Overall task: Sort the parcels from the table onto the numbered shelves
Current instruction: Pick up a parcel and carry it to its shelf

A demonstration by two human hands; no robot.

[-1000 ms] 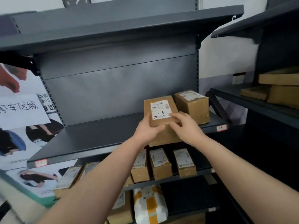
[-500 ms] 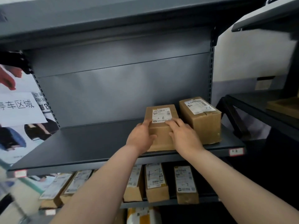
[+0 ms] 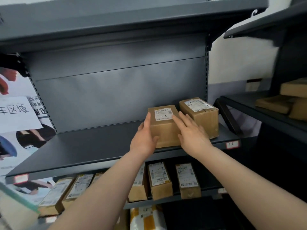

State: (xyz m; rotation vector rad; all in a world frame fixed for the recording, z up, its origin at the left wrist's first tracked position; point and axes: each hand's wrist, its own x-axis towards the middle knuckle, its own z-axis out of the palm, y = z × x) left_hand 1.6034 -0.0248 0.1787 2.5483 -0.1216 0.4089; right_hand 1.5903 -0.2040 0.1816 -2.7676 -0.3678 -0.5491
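Observation:
A brown cardboard parcel (image 3: pixel 163 128) with a white label marked "1-6" sits on the dark grey shelf (image 3: pixel 93 146), whose edge tag (image 3: pixel 232 144) reads 1-6. My left hand (image 3: pixel 145 136) lies against the parcel's left side with straight fingers. My right hand (image 3: pixel 191 133) rests on its right top edge, fingers spread and straight. A second labelled parcel (image 3: pixel 201 113) stands just to the right, touching or nearly touching the first.
The shelf below holds several labelled parcels (image 3: pixel 160 180). A yellow and white bag (image 3: pixel 147 218) lies lower down. Another rack at the right (image 3: pixel 259 110) carries flat boxes (image 3: pixel 294 88). Posters cover the wall at left (image 3: pixel 16 113). An upper shelf (image 3: pixel 116 22) overhangs.
The parcel has gone from held in the air to standing on the shelf beside the other parcel. Both hands have loosened from gripping it to lying flat against it.

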